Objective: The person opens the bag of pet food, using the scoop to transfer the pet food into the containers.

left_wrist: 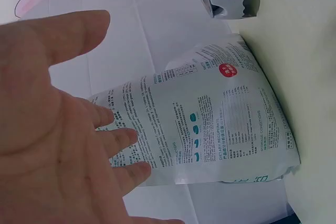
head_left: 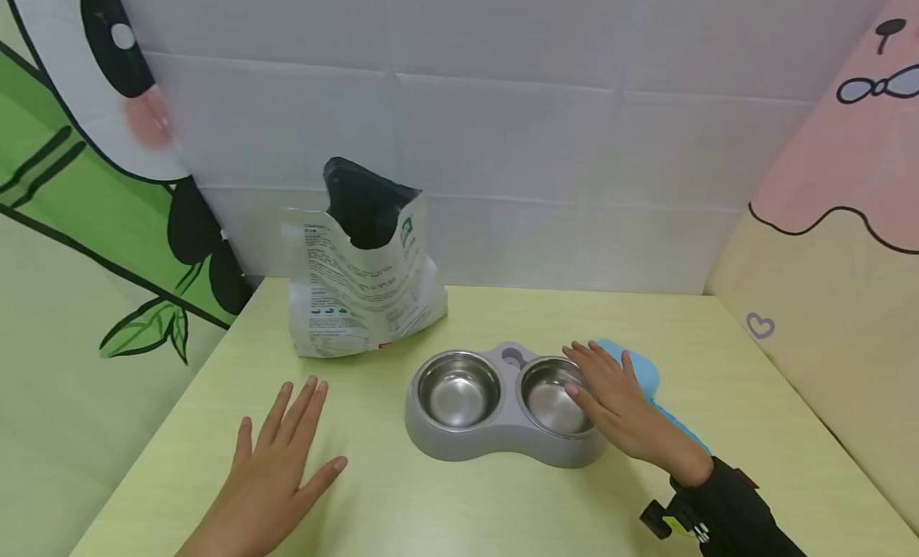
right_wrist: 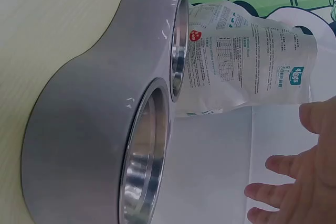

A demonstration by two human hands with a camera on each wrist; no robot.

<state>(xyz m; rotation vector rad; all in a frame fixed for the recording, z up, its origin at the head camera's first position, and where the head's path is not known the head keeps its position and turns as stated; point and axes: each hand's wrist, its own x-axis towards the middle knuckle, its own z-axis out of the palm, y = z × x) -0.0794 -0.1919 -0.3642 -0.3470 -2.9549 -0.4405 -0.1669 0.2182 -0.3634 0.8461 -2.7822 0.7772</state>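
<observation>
In the head view my left hand [head_left: 262, 481] is at the lower left with its fingers straight and spread, holding nothing. Beyond its fingertips stands a white printed bag [head_left: 359, 302], its dark top open. My right hand [head_left: 628, 409], also empty with fingers extended, is over the right bowl of a grey double pet bowl [head_left: 495, 441]. Both steel bowls [head_left: 459, 389] look empty. Partly behind the right hand lies a light blue scoop [head_left: 642, 373], its handle running toward the wrist. The left wrist view shows the bag [left_wrist: 210, 114] past the spread left fingers.
Everything stands on a pale yellow table [head_left: 402, 509]. A whitish sheet [head_left: 517, 166] hangs along its back edge, with cartoon-printed panels at the left and right. A black wrist strap with a small camera [head_left: 675, 517] is on the right forearm.
</observation>
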